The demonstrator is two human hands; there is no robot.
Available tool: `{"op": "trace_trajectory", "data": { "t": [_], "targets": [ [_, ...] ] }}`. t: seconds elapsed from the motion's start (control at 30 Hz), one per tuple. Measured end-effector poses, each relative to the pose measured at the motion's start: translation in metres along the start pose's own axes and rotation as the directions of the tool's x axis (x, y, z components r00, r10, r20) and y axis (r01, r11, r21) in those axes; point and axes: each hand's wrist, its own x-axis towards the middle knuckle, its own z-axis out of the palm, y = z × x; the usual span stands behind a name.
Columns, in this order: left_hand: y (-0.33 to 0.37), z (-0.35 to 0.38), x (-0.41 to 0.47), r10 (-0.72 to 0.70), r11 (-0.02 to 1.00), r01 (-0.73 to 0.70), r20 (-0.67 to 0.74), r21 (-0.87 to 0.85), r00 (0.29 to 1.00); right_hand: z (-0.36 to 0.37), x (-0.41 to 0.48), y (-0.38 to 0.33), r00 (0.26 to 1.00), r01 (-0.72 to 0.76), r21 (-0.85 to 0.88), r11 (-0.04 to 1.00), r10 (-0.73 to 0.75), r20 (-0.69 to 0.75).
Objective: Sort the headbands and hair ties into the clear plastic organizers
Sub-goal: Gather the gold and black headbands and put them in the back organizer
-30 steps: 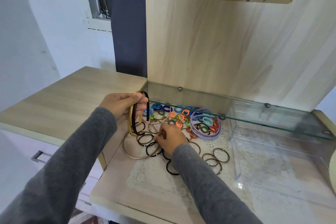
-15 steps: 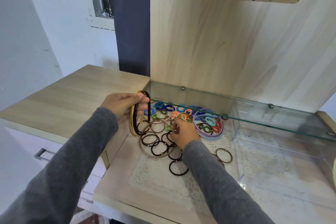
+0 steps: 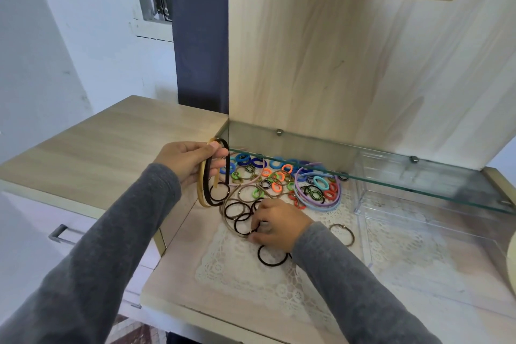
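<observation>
Two headbands, a tan headband (image 3: 200,186) and a black headband (image 3: 206,190), are up off the surface, standing on edge side by side in the left hand (image 3: 190,160). Fingers and thumb are wrapped round their upper curves, so that's a solid grip. They sit right at the left end of the glass shelf (image 3: 418,184).

Right hand (image 3: 276,225) is palm-down in the pile on the lace doily (image 3: 251,276). Its thumb and fingertips pinch a black hair tie (image 3: 240,227) by the little metal bead, and that tie lies on the doily among a few other black rings, touching them. Underneath those is a thin beige headband (image 3: 226,220), lying flat.

Most of the colourful hair ties (image 3: 276,176) (blue, orange, green, red) are heaped further back, partly under the glass shelf. A stack of lilac and pale blue headbands (image 3: 318,205) lies flat just right of the heap, with a few ties inside its loop. One loose black tie (image 3: 272,258) is near the right wrist, and a brown tie (image 3: 342,234) is off on its own beside the clear plastic organizer (image 3: 418,220).

That organizer sits on the right of the surface, under the shelf. Can't really make out anything in it through the glare.

Both sleeves are grey. A wooden countertop (image 3: 97,148) runs off to the left, with a drawer handle (image 3: 57,233) below it.
</observation>
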Motion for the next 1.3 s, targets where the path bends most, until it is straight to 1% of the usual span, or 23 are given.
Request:
{"op": "trace_trajectory", "data": {
  "t": [0.13,0.3,0.47,0.6,0.67,0.77,0.83,0.93,1.03,1.13,1.23,1.3],
  "targets": [
    [-0.001,0.001,0.000,-0.002,1.000,0.002,0.005,0.013,1.000,0.000,-0.007,-0.003,0.999,0.040,-0.184,0.982,-0.035,0.030],
    [-0.002,0.003,0.000,-0.008,1.000,0.008,0.013,0.023,1.000,-0.001,-0.012,-0.003,0.999,0.049,-0.196,0.979,-0.047,0.017],
    [0.001,0.001,0.000,-0.005,1.000,0.005,0.024,-0.005,1.000,-0.013,-0.019,0.005,0.985,0.028,-0.108,0.994,-0.045,-0.164],
    [0.006,0.000,-0.001,0.006,0.999,-0.004,0.042,-0.044,0.999,-0.027,-0.022,0.019,0.938,0.037,-0.046,0.998,-0.051,-0.343],
    [0.006,0.002,-0.001,0.011,0.999,-0.010,0.035,-0.040,0.999,-0.035,-0.022,0.026,0.916,0.025,0.027,0.999,-0.013,-0.401],
    [0.003,0.009,-0.001,0.004,0.999,-0.002,0.044,-0.034,0.999,-0.051,-0.025,0.027,0.887,0.030,0.213,0.977,0.072,-0.456],
    [-0.001,0.014,-0.002,-0.009,0.999,0.012,0.061,-0.049,0.998,-0.061,-0.026,0.023,0.871,0.027,0.377,0.926,0.163,-0.463],
    [-0.007,0.025,-0.003,-0.014,0.996,0.021,0.086,-0.084,0.996,-0.072,-0.025,0.016,0.848,0.009,0.590,0.808,0.306,-0.432],
    [-0.011,0.034,-0.005,-0.012,0.994,0.023,0.102,-0.103,0.995,-0.079,-0.023,0.006,0.847,0.016,0.781,0.625,0.406,-0.343],
    [-0.014,0.046,-0.009,-0.013,0.990,0.030,0.121,-0.138,0.993,-0.083,-0.019,-0.003,0.852,0.027,0.882,0.470,0.451,-0.265],
    [-0.015,0.058,-0.013,-0.026,0.977,0.055,0.143,-0.204,0.989,-0.082,-0.013,-0.010,0.869,0.050,0.945,0.324,0.452,-0.201],
    [-0.017,0.064,-0.014,-0.036,0.967,0.070,0.142,-0.243,0.989,-0.080,-0.011,-0.013,0.883,0.059,0.959,0.277,0.433,-0.180]
  ]
}}
